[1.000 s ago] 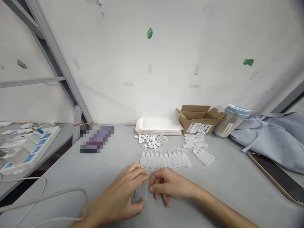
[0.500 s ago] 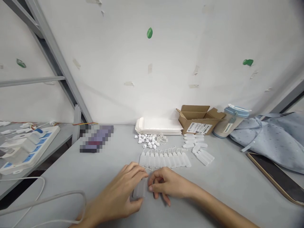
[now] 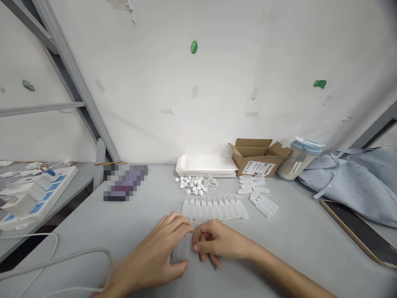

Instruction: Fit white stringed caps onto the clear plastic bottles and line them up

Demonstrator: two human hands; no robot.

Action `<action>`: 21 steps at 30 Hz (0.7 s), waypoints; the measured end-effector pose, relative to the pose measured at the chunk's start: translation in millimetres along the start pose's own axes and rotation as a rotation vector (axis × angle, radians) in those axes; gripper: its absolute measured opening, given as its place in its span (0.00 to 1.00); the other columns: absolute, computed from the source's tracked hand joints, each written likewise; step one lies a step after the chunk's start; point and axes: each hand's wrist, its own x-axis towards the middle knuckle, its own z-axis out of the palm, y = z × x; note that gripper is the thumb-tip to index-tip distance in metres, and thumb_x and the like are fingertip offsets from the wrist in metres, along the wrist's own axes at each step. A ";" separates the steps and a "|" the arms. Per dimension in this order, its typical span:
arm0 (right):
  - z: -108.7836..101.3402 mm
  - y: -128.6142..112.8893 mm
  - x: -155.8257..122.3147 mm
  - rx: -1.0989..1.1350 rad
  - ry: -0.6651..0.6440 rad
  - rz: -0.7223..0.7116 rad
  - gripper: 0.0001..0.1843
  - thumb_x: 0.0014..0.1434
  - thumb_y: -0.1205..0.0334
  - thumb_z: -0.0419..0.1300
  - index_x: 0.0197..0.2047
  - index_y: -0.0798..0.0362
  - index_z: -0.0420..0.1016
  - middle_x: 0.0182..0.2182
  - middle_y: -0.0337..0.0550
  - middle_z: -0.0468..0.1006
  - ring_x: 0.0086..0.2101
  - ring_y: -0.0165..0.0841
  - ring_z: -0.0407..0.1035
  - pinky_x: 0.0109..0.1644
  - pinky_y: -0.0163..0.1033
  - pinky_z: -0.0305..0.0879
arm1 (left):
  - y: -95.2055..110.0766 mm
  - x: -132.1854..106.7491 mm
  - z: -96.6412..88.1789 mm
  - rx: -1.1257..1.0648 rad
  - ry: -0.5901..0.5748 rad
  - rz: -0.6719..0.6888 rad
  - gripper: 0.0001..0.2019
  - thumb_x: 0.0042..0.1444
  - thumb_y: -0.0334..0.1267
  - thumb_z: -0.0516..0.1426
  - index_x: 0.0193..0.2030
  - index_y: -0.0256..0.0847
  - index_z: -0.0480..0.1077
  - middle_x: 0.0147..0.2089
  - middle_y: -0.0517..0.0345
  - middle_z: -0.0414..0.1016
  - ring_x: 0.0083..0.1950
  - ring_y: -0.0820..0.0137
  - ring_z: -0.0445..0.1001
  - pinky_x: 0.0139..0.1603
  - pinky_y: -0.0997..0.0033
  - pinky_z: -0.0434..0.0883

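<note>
My left hand (image 3: pixel 164 250) rests low on the table, its fingers and thumb curved around a few small translucent plastic tubes (image 3: pixel 180 251). Just to their right is my right hand (image 3: pixel 209 243), its thumb and index finger drawn together near the tubes' upper end; whatever lies between those fingertips is hidden. Beyond both hands, several similar translucent tubes (image 3: pixel 214 210) lie side by side in a row, thin white cords looping from their narrow ends. Part of a cord shows by my left fingertips.
Behind the row are small white caps (image 3: pixel 192 182) and a bundle of cords (image 3: pixel 211 182). Loose tubes (image 3: pixel 264 205) lie right of it. White envelopes (image 3: pixel 207 165), a cardboard box (image 3: pixel 259 163), a cup (image 3: pixel 296 161), blue fabric (image 3: pixel 356 178), a phone (image 3: pixel 356 231) and a cable (image 3: pixel 102 251) surround the workspace.
The view has tilted and shifted slightly. Both hands keep nearly the same pose around the tubes, and the row and caps stay in place.
</note>
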 end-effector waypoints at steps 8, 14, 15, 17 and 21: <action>-18.1 -16.3 -9.4 0.050 0.000 0.007 0.13 0.54 0.54 0.58 0.33 0.57 0.68 0.22 0.36 0.75 0.12 0.21 0.63 0.12 0.26 0.46 | 4.8 22.0 -7.8 -0.025 0.031 0.043 0.16 0.46 0.31 0.58 0.44 0.44 0.66 0.44 0.57 0.68 0.49 0.64 0.63 0.48 0.65 0.65; -71.7 -19.5 -20.9 -0.244 0.401 -0.102 0.14 0.60 0.54 0.51 0.37 0.56 0.70 0.26 0.40 0.76 0.20 0.28 0.71 0.21 0.30 0.60 | -10.2 79.3 -15.4 0.058 0.136 -0.025 0.09 0.56 0.38 0.52 0.43 0.41 0.68 0.44 0.54 0.71 0.48 0.63 0.67 0.46 0.64 0.67; -82.0 -16.4 -21.6 -0.410 0.554 -0.095 0.14 0.61 0.56 0.49 0.36 0.56 0.70 0.27 0.42 0.77 0.23 0.30 0.73 0.23 0.32 0.62 | -14.3 92.8 -15.8 0.106 0.142 -0.044 0.09 0.56 0.37 0.51 0.43 0.41 0.68 0.43 0.54 0.72 0.48 0.63 0.67 0.46 0.65 0.67; -101.2 -8.4 -22.7 -0.695 0.813 -0.053 0.11 0.61 0.63 0.48 0.37 0.57 0.70 0.31 0.46 0.77 0.32 0.35 0.73 0.34 0.36 0.65 | -22.6 120.4 -14.8 0.184 0.149 -0.085 0.09 0.55 0.34 0.51 0.40 0.39 0.70 0.41 0.52 0.73 0.47 0.62 0.68 0.45 0.66 0.67; -128.0 4.9 -27.0 -0.874 0.939 0.043 0.16 0.53 0.79 0.48 0.41 0.60 0.72 0.44 0.57 0.73 0.45 0.43 0.67 0.44 0.42 0.60 | -35.0 163.2 -3.8 0.240 0.193 -0.121 0.11 0.54 0.31 0.50 0.39 0.34 0.72 0.39 0.45 0.74 0.46 0.57 0.68 0.42 0.64 0.66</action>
